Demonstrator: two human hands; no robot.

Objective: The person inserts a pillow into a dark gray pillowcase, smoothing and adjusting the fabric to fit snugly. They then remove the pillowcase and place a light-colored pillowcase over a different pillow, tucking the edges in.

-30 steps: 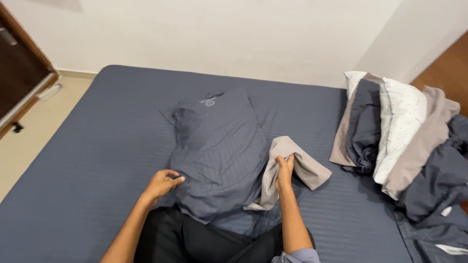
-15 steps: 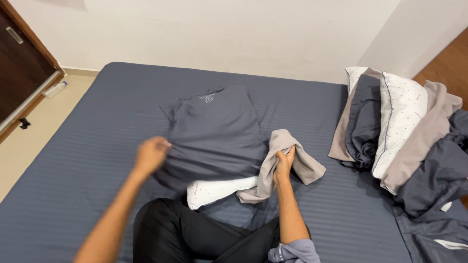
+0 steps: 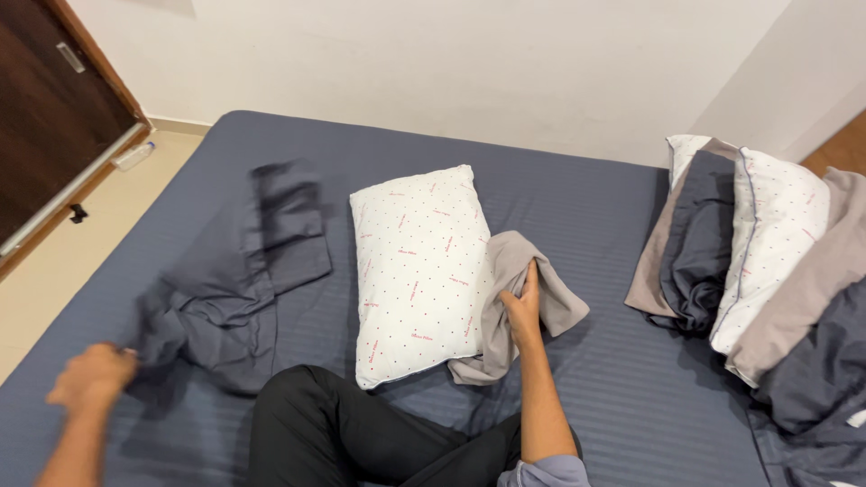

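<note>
Your left hand (image 3: 93,379), blurred but seemingly closed, drags the dark grey pillowcase (image 3: 244,275) out to the left across the bed (image 3: 577,207); it looks light and limp, so take it by a hem; your right hand (image 3: 523,311) clutches the beige cloth (image 3: 519,298) beside the white dotted pillow (image 3: 419,271); a second ago the case covered that pillow, which now lies bare.

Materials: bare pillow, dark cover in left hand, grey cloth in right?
Pillow: white woven cloth, likely cotton, matte, pink-dotted, plump fill. Dark cover: thin matte fabric, limp folds, motion-blurred. Grey cloth: soft matte weave, bunches in the right hand. Left hand grips the cover's edge.
</note>
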